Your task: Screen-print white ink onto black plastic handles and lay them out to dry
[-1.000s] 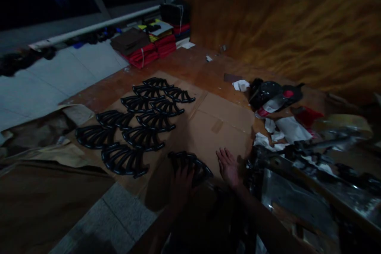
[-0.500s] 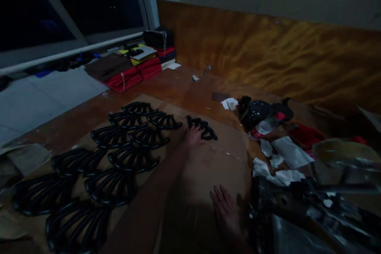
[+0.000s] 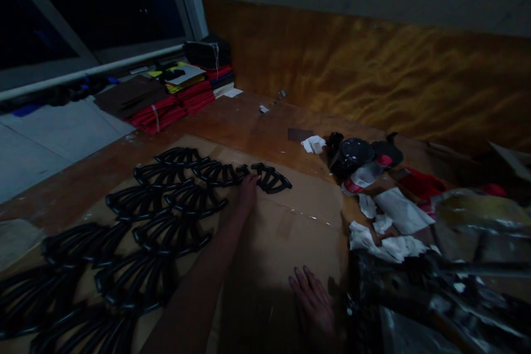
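My left hand (image 3: 249, 188) reaches out to the far part of the cardboard (image 3: 282, 227), its fingers closed on the left end of a black, ribbed, fan-shaped piece (image 3: 274, 178). The fingertips are dim and partly hidden. Left of that hand lie several more black fan-shaped pieces (image 3: 194, 199), set out in overlapping rows with curved ribs fanning from a rim. My right hand (image 3: 314, 296) lies flat on the near right of the cardboard, fingers stretched, holding nothing.
A bottle with a red cap (image 3: 365, 176) leans by dark round objects (image 3: 354, 155). Crumpled white paper (image 3: 398, 246) and a dark metal tool or machine part (image 3: 431, 293) crowd the right. Red folded stacks (image 3: 166, 110) sit at the back left, before a wooden board (image 3: 332, 61).
My left hand has shifted left along the far fan-shaped piece, and that piece sits nearer the other rows. The view has turned slightly right. My right hand stays flat.
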Available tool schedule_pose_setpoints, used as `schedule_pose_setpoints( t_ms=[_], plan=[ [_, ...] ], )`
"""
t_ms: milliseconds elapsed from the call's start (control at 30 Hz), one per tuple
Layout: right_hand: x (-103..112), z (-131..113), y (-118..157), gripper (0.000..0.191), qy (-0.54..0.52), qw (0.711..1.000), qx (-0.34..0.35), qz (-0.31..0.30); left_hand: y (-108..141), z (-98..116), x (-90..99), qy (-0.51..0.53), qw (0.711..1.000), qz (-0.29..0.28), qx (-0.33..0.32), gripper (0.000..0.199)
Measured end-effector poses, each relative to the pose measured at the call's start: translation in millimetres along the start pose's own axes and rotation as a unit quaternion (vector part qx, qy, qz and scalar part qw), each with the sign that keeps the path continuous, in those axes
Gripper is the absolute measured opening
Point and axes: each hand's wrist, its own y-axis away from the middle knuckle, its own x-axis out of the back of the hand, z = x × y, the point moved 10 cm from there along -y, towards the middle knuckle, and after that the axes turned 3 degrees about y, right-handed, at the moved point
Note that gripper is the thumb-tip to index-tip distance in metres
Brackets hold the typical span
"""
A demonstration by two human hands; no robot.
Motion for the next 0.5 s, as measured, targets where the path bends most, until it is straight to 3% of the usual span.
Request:
schedule_pose_setpoints(
  t_ms=[233,367,500],
  plan=[
    [5.7,-1.6,-2.6,0.067,0.011,1.000,0.005,0.005,-3.0,5.5,3.3,0.021,0.998,-0.043,-0.045,0.061],
    [8.7,-3.4,-5.8,0.058,0.010,1.000,-0.006,0.002,10.1,10.1,-0.4,0.016,0.995,-0.071,-0.066,0.063],
    [12.6,-6.4,-11.2,0.050,0.009,1.000,-0.016,0.022,27.5,8.4,5.2,-0.010,0.997,-0.068,-0.047,0.056]
  ],
)
